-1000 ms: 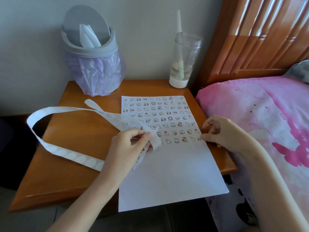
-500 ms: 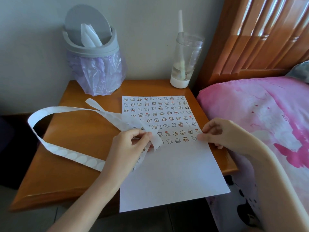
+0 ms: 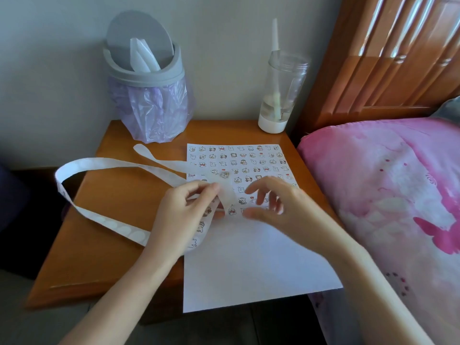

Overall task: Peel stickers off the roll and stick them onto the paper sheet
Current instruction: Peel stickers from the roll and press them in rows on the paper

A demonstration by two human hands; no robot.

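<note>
Sticker strip [image 3: 119,226]: long white backing tape. It runs from centre frame out left in a wide loop that overhangs the worktop's left edge. It then comes back across the wood, and its loose rounded end lies near the bin's foot. The outer stretch shows pale round blanks. The stretch under the left hand carries small printed figures.

Left hand [image 3: 184,212], centre frame: thumb and fingertips pinch the strip where it bends up and curls over, just above the paper's left margin.

Right hand [image 3: 281,210], just right of that bend, is above the paper. Its fingers are spread and loosely bent, thumb and forefinger apart, with nothing visible between them. The fingertips are motion-blurred.

Paper sheet [image 3: 249,267]: white, lying flat, right of centre. Its near end hangs off the worktop's front edge. Rows of small cartoon stickers [image 3: 236,160] fill the upper half, and the lower half is bare. The hands cover the lowest rows.

Worktop [image 3: 119,195]: an orange-brown wooden bedside cabinet against a pale wall.

- Upper left: grey waste bin [image 3: 146,78] with its swing lid tipped and white scraps poking out; a purple liner [image 3: 151,113] hangs down outside.
- Upper centre, at the back right corner: clear tumbler [image 3: 281,93] on a white base, with a little liquid and a white straw [image 3: 274,33].
- Right side: bed [image 3: 398,183] with a pink patterned cover; wooden headboard [image 3: 385,58] above it.
</note>
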